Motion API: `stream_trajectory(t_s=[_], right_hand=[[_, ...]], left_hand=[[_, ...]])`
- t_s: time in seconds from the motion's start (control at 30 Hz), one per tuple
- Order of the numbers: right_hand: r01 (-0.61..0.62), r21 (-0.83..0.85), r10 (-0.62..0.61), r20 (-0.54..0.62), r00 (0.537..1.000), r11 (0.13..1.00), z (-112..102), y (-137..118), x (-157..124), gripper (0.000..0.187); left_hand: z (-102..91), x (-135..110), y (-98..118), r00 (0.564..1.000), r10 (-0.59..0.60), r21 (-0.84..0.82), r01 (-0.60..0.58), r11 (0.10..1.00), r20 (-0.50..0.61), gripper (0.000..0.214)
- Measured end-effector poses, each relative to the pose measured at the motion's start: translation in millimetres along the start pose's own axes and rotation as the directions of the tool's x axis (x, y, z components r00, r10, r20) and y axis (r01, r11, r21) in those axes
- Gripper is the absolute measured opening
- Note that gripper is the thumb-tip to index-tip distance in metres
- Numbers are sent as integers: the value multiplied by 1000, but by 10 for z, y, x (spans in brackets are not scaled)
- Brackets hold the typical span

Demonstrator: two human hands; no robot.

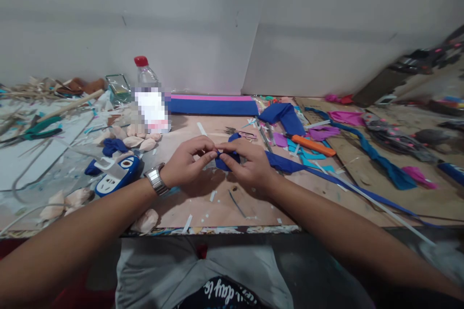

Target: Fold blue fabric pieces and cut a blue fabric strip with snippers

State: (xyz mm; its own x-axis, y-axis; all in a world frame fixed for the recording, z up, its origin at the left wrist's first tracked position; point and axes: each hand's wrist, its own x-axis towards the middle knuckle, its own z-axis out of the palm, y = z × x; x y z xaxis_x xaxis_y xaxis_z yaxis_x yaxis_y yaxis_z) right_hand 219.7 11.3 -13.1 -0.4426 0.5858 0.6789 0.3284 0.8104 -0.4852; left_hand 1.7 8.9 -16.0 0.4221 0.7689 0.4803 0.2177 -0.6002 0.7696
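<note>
In the middle of the bench, my left hand (190, 160) pinches the edge of a small dark blue piece (224, 163) between thumb and fingers. From the other side my right hand (250, 161) grips the same blue piece, its thumb pressed against it. A long blue strip (286, 163), of paper or cloth, trails from under my right hand towards the right edge of the bench. Whether it joins the small piece is hidden. Just behind my fingers lie small scissors (232, 130), and an orange cutter (313, 145) lies right of them.
Left are a blue-white power strip (121, 176), pale petal-like bundles (125, 137), green-handled pliers (38, 128) and a red-capped bottle (147, 77). A folded blue strip (213, 105) lies along the wall. A saw (384, 77) leans at the right, near pink and teal scraps (346, 117).
</note>
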Motion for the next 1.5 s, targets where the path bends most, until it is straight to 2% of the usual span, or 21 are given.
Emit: stream_trajectory(t_s=[0.13, 0.27, 0.43, 0.57, 0.8, 0.93, 1.1, 1.2, 1.27, 1.37, 1.5], right_hand=[[59, 21, -59, 15, 998, 998, -4, 9, 4, 16], [34, -3, -34, 6, 999, 999, -8, 5, 20, 10], [24, -5, -25, -82, 996, 1000, 5, 46, 35, 6], [23, -22, -26, -136, 990, 999, 6, 48, 33, 5], [46, -6, -46, -152, 987, 999, 2, -7, 32, 3], [55, 16, -52, -148, 988, 998, 6, -4, 28, 2], [53, 33, -48, -143, 989, 998, 10, -19, 18, 3], [51, 40, -45, -142, 989, 998, 11, -27, 17, 3], [54, 41, -48, -143, 989, 998, 13, -22, 17, 4], [63, 47, -57, -135, 989, 997, 17, -3, 15, 4], [66, 60, -58, -125, 990, 996, 24, 5, 10, 4]], left_hand=[[0, 3, -8, 999, -42, -15, 43, 999, 24, 27], [5, 11, 17, 996, -89, -52, 90, 995, 27, 30], [13, 9, 6, 983, -179, -109, 184, 977, 49, 38], [22, 18, -13, 971, -229, -223, 239, 945, 71, 38], [23, 30, 5, 934, -320, -389, 357, 849, 160, 36], [24, 23, 12, 919, -355, -457, 393, 798, 171, 34], [21, 34, 35, 882, -431, -576, 455, 679, 190, 32], [29, 41, 55, 849, -487, -638, 494, 591, 206, 37], [37, 40, 64, 832, -511, -645, 514, 566, 215, 40], [43, 31, 66, 824, -521, -636, 528, 563, 222, 44], [40, 20, 51, 849, -487, -622, 497, 605, 205, 46]])
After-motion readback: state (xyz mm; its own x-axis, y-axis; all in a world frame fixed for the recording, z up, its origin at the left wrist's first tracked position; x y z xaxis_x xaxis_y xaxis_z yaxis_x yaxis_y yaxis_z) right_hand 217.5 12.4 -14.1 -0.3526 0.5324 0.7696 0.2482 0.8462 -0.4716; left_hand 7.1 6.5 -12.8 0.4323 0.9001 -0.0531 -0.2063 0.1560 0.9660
